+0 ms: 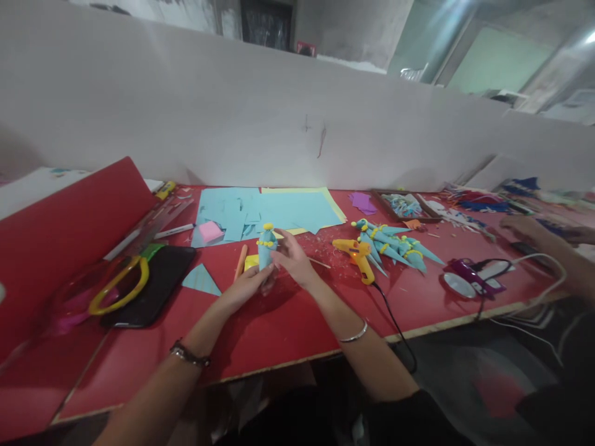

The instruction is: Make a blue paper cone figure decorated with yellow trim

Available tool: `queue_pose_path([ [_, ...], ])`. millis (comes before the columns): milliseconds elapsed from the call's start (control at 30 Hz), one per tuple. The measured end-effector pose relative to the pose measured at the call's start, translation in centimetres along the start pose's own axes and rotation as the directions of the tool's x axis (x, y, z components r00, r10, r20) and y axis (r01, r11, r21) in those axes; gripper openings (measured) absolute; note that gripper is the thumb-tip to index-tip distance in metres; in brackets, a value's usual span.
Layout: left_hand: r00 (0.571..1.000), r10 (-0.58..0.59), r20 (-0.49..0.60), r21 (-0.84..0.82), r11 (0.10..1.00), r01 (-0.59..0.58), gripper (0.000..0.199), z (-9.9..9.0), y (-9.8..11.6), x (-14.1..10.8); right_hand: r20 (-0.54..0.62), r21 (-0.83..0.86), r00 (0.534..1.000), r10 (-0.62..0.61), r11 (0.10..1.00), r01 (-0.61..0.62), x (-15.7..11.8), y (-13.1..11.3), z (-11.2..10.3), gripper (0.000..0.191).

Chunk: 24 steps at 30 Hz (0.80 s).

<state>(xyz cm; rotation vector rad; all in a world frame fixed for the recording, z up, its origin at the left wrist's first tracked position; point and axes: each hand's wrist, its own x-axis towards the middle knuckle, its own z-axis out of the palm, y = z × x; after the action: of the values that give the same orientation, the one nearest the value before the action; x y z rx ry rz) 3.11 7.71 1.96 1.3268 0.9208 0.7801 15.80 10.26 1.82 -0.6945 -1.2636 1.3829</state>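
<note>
A light blue paper cone (266, 246) with yellow trim and a yellow tip stands upright above the table in front of me. My left hand (255, 280) grips its lower part. My right hand (295, 259) curls against its right side, thumb on the paper and fingers bent behind it. Beside my left hand lie an orange stick (240, 262) and a yellow piece (251, 262), partly covered. A yellow glue gun (357, 253) rests to the right of my right hand. Past it lies a pile of similar blue paper cones (395, 248) with yellow trim.
Blue paper sheets (297, 209) lie at the back of the red table (288, 334), near pink sticky notes (211, 231). Yellow-handled scissors (121, 291) and a black phone-like slab (153, 291) are at left. At right are a scrap tray (404, 207), cables and another person's arm (543, 244).
</note>
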Motion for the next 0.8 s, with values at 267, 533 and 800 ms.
queue_pose_path([
  [267, 1.000, 0.012, -0.009, 0.076, 0.997, -0.012, 0.036, -0.3, -0.5, 0.1, -0.024, 0.094, 0.996, 0.084, 0.992, -0.081, 0.3, 0.6, -0.6, 0.042],
  [533, 0.998, -0.060, -0.012, 0.127, 0.990, 0.061, 0.031, -0.4, -0.1, -2.9, -0.226, 0.090, 0.966, 0.127, 0.990, -0.109, 0.9, 0.7, -1.7, 0.042],
  [800, 0.950, 0.233, -0.206, 0.652, 0.757, -0.044, 0.019, -1.8, -0.4, -4.2, -0.112, 0.010, 0.985, 0.134, 0.991, -0.133, 0.9, 1.6, -1.8, 0.042],
])
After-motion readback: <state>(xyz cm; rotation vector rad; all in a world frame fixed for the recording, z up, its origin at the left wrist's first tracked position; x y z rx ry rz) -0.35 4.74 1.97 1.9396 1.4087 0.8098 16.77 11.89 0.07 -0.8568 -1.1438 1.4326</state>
